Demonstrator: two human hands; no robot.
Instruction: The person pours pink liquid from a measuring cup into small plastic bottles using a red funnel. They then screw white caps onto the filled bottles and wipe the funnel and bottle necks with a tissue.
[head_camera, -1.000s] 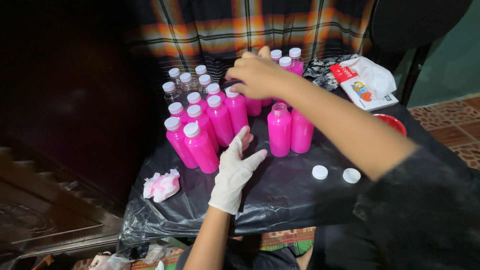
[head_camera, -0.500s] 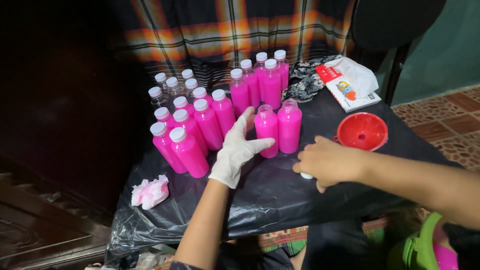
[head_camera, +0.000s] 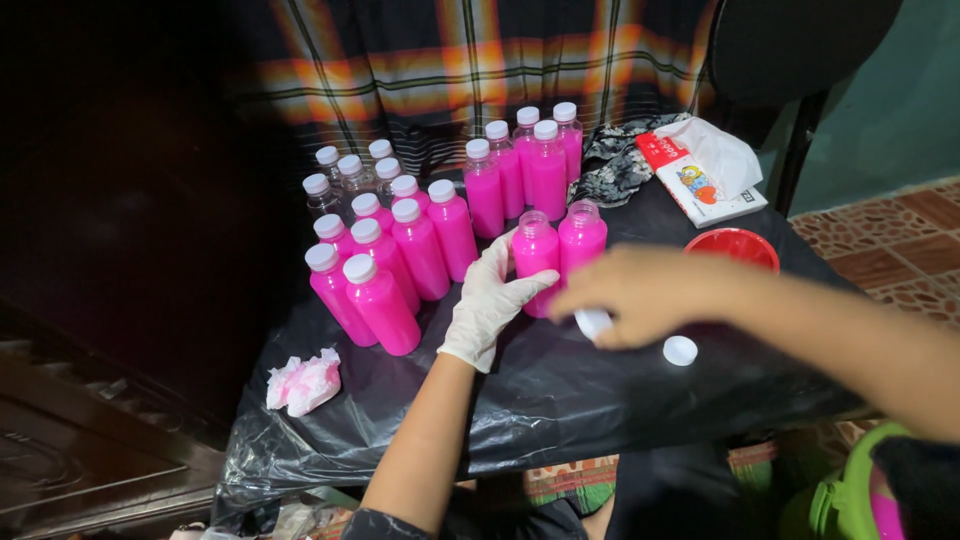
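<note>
My left hand (head_camera: 487, 303), in a white glove, rests on the black plastic-covered table (head_camera: 560, 400). Its spread fingertips touch the base of an uncapped pink bottle (head_camera: 536, 252). A second uncapped pink bottle (head_camera: 582, 236) stands right beside the first. My bare right hand (head_camera: 640, 295) is blurred, just right of these bottles, and pinches a white cap (head_camera: 593, 322). Another white cap (head_camera: 680, 350) lies on the table below that hand.
Several capped pink bottles (head_camera: 400, 265) stand in rows at the left and at the back (head_camera: 525, 165). A red funnel (head_camera: 735, 246) sits at the right, a tissue packet (head_camera: 700, 175) behind it. A pink-stained tissue (head_camera: 305, 380) lies front left.
My right hand came back from the far bottles, dropped to the two loose caps at the right, took one and is carrying it left. My left hand has stayed by the uncapped bottle.
</note>
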